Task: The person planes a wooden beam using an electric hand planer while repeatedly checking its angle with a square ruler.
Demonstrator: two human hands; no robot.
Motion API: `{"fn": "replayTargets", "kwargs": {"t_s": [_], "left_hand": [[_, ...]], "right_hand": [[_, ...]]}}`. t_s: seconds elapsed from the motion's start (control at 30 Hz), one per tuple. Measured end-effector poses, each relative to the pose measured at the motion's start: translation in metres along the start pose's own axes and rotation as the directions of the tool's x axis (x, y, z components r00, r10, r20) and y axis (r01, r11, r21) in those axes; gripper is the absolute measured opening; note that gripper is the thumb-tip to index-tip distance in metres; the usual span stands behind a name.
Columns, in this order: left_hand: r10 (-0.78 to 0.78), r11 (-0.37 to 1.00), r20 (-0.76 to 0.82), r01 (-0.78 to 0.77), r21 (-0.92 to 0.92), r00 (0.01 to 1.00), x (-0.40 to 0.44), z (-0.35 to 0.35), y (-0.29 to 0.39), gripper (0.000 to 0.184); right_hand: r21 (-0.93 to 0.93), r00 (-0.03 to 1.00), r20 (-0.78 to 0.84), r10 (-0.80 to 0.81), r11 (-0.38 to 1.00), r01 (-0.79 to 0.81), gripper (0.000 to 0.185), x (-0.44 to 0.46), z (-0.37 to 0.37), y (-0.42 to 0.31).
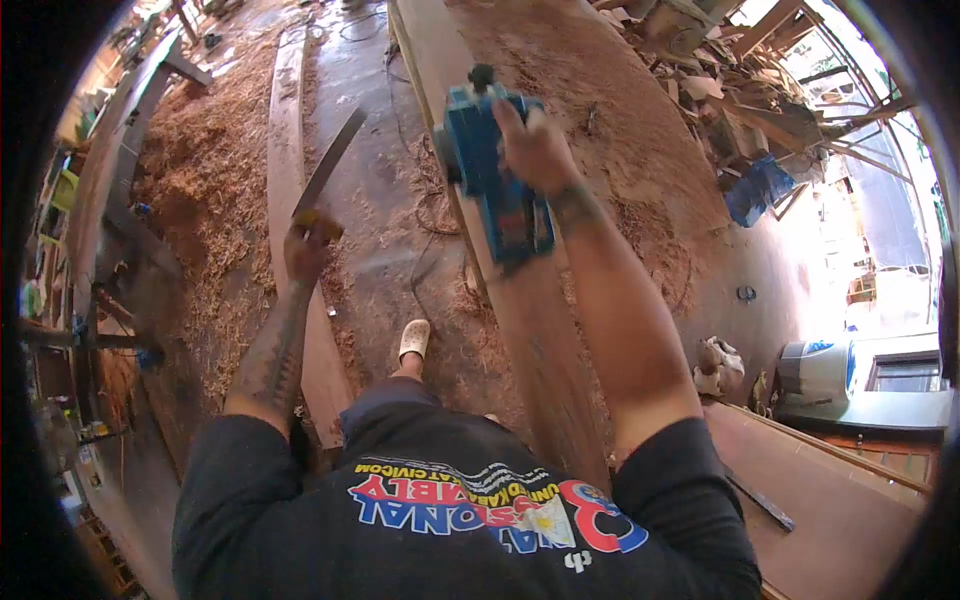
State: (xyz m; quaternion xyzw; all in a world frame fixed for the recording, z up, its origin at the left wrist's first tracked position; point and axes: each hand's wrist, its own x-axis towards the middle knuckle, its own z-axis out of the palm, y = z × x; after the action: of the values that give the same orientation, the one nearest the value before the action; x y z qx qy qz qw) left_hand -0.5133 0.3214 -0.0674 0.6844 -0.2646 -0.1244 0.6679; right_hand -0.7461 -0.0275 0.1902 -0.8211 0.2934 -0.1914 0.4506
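Observation:
My left hand [309, 246] is closed around the yellow handle of a handsaw [333, 160], whose long blade points forward and away from me. With my right hand [541, 152] I grip a blue electric planer [483, 150], fingers wrapped over its top. The planer is over a long wooden plank [556, 355] that runs from near my body to the far end. Motion blurs it slightly, and I cannot tell whether its base touches the wood.
Another long board [288, 150] lies to the left, beside heaped wood shavings [215, 150]. A cord [425, 215] trails over the floor. Scrap wood [745, 95] is piled at the far right. A white bucket [815, 370] stands right, near a reddish-brown panel [840, 500].

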Motion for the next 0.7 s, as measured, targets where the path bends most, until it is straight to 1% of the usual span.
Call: {"fn": "replayTargets", "kwargs": {"t_s": [0.03,0.07,0.1,0.13,0.17,0.2,0.23,0.27,0.3,0.33,0.37,0.43,0.5,0.53,0.6,0.63,0.7], "left_hand": [[0.084,0.991,0.13,-0.069,-0.119,0.988,0.025,0.015,0.013,0.027],[0.168,0.981,0.141,-0.179,0.07,0.976,0.043,0.035,0.019,0.027],[0.245,0.925,0.168,-0.282,0.256,0.955,0.055,0.058,0.023,0.027],[0.153,0.933,0.181,-0.202,0.297,0.972,0.068,0.088,0.027,0.027],[0.06,0.932,0.193,-0.125,0.34,0.979,0.073,0.119,0.031,0.028],[0.15,0.91,0.271,-0.24,0.337,0.951,0.07,0.145,0.037,0.031],[0.236,0.878,0.348,-0.353,0.324,0.907,0.067,0.17,0.043,0.033],[0.203,0.894,0.411,-0.34,0.293,0.889,0.061,0.191,0.062,0.033],[0.169,0.909,0.474,-0.322,0.264,0.864,0.052,0.206,0.09,0.033],[0.132,0.923,0.535,-0.301,0.241,0.834,0.046,0.214,0.105,0.033],[0.161,0.905,0.502,-0.33,0.269,0.85,0.046,0.217,0.094,0.032],[0.22,0.862,0.439,-0.384,0.331,0.871,0.049,0.22,0.063,0.029],[0.228,0.845,0.435,-0.398,0.356,0.871,0.043,0.221,0.069,0.028],[0.24,0.836,0.424,-0.408,0.366,0.873,0.04,0.223,0.071,0.027],[0.204,0.865,0.411,-0.36,0.349,0.889,0.042,0.225,0.071,0.026],[0.183,0.879,0.403,-0.332,0.341,0.897,0.041,0.224,0.073,0.026],[0.193,0.89,0.429,-0.342,0.302,0.882,0.036,0.224,0.086,0.025]], "right_hand": [[0.045,0.998,0.008,0.061,0.997,-0.061,0.065,-0.036,-0.007,0.0],[0.088,0.992,0.021,0.121,0.989,-0.123,0.063,-0.077,-0.018,0.0],[0.083,0.995,0.048,0.089,0.992,-0.093,0.056,-0.111,-0.027,0.028],[0.226,0.974,0.124,0.189,0.95,-0.214,0.049,-0.163,-0.044,0.005],[0.216,0.955,0.14,0.261,0.933,-0.287,0.043,-0.206,-0.058,0.0],[0.231,0.948,0.109,0.299,0.92,-0.317,0.04,-0.25,-0.068,0.003],[0.176,0.95,0.087,0.3,0.934,-0.311,0.039,-0.289,-0.082,0.0],[0.101,0.932,0.131,0.338,0.931,-0.351,0.039,-0.328,-0.099,0.01],[0.1,0.928,0.116,0.353,0.926,-0.364,0.042,-0.368,-0.111,0.018],[0.102,0.924,0.104,0.368,0.92,-0.378,0.046,-0.402,-0.119,0.025],[0.103,0.914,0.091,0.394,0.91,-0.402,0.044,-0.427,-0.126,0.018],[0.12,0.902,0.101,0.419,0.895,-0.429,0.044,-0.452,-0.135,0.015],[0.144,0.898,0.139,0.417,0.889,-0.435,0.047,-0.467,-0.138,0.02],[0.125,0.894,0.147,0.423,0.889,-0.441,0.046,-0.466,-0.137,0.018],[0.076,0.889,0.168,0.426,0.894,-0.443,0.044,-0.438,-0.132,0.009],[0.076,0.9,0.155,0.408,0.903,-0.423,0.048,-0.424,-0.127,0.011],[0.073,0.92,0.135,0.368,0.922,-0.38,0.055,-0.387,-0.115,0.019]]}}
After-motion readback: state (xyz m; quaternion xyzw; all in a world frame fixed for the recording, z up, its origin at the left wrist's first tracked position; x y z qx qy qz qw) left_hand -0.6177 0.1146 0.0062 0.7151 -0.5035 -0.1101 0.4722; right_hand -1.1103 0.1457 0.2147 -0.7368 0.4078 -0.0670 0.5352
